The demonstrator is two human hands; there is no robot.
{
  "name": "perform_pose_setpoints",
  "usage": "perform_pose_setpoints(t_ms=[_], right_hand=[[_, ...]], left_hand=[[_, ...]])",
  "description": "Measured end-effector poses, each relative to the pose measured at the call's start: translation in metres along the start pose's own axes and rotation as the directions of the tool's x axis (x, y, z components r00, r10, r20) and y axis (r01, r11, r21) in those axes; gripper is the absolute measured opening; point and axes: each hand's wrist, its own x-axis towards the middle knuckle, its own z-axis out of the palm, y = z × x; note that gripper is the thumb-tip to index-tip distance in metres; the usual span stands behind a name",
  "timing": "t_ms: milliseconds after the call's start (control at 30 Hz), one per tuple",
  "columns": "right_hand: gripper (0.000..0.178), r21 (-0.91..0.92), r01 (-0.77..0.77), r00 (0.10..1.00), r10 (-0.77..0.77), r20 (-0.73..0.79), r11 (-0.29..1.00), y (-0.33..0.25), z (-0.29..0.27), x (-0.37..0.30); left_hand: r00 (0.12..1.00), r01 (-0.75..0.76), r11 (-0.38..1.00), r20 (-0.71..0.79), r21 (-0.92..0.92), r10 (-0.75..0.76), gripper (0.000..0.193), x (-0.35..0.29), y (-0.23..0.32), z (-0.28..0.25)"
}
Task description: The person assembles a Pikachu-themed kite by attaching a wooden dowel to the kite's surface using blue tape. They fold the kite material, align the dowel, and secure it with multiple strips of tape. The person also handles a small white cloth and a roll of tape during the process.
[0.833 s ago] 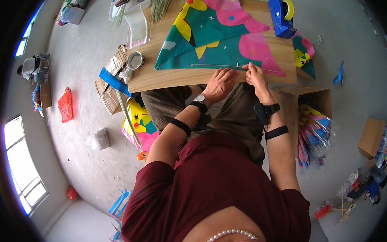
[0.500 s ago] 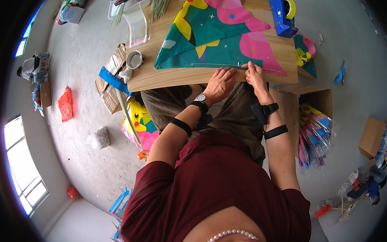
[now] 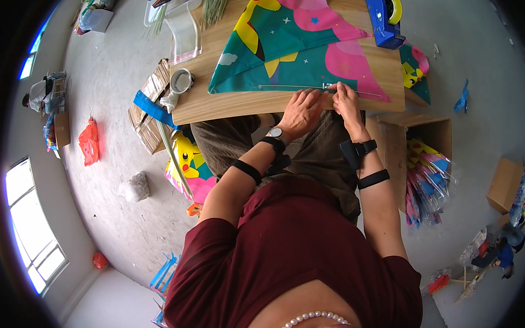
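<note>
A folded kite sail [image 3: 293, 41] in green, pink and yellow lies on the wooden table. Along its near edge runs a thin pale rod [image 3: 283, 87], with a small whitish piece [image 3: 327, 85] on it beside my fingertips. My left hand [image 3: 303, 111] rests palm down over the near edge, its fingers stretched toward that piece and its thumb hidden. Close by on the right, my right hand [image 3: 346, 103] pinches at the rod with thumb and forefinger, partly covering it. The fingertips of both hands almost meet.
A blue tape dispenser [image 3: 383, 21] stands at the table's far right; a round tin [image 3: 182, 80] sits at its left edge. Thin sticks [image 3: 215, 8] lie at the back. Below the right side, a cardboard box [image 3: 389, 151] holds wrapped kites [image 3: 428, 184].
My left hand has shifted slightly right, its fingers closer to the right hand's. The small whitish piece shows a little differently by the fingertips. The kite sail has barely moved.
</note>
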Motion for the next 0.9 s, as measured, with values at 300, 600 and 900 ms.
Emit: perform_pose_setpoints(t_ms=[300, 600, 900], right_hand=[[0.032, 0.007, 0.002, 1.0, -0.002, -0.019, 1.0, 0.0, 0.001, -0.001], [0.024, -0.046, 0.1, 0.991, -0.103, -0.09, 0.994, 0.008, 0.005, 0.0], [0.027, -0.488, 0.296, 0.889, -0.423, -0.174, 0.822, 0.017, 0.016, -0.005]], left_hand=[[1.0, 0.026, 1.0, 0.006, 0.003, -0.026, 0.047, 0.006, 0.002, 0.002], [0.999, 0.046, 0.999, 0.008, 0.0, -0.046, 0.047, 0.006, 0.002, 0.005], [1.0, 0.009, 0.999, -0.007, 0.035, -0.008, 0.042, 0.007, 0.002, 0.001]])
